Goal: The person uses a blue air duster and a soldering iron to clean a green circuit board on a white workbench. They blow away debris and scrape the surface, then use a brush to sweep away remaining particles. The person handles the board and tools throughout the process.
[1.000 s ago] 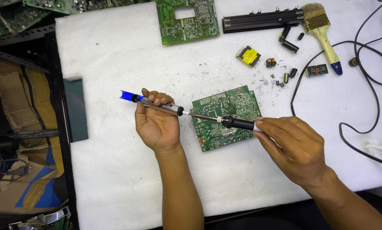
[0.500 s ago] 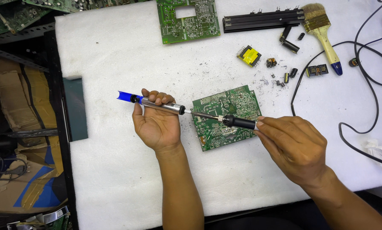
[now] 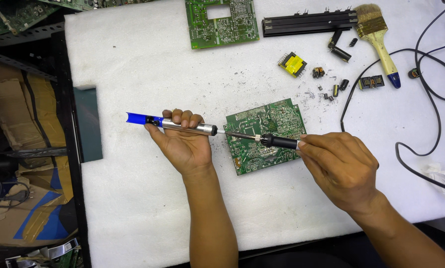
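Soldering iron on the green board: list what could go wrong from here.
1. The soldering iron in the right hand lies close to the left hand holding the desoldering pump; a slip might burn fingers.
2. The circuit board rests unclamped on white foam; it may shift, or the foam may scorch.
3. The black cable loops nearby and could snag.

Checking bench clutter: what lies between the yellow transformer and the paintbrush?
In the head view, small loose parts lie between the yellow transformer and the paintbrush: a copper coil and black capacitors.
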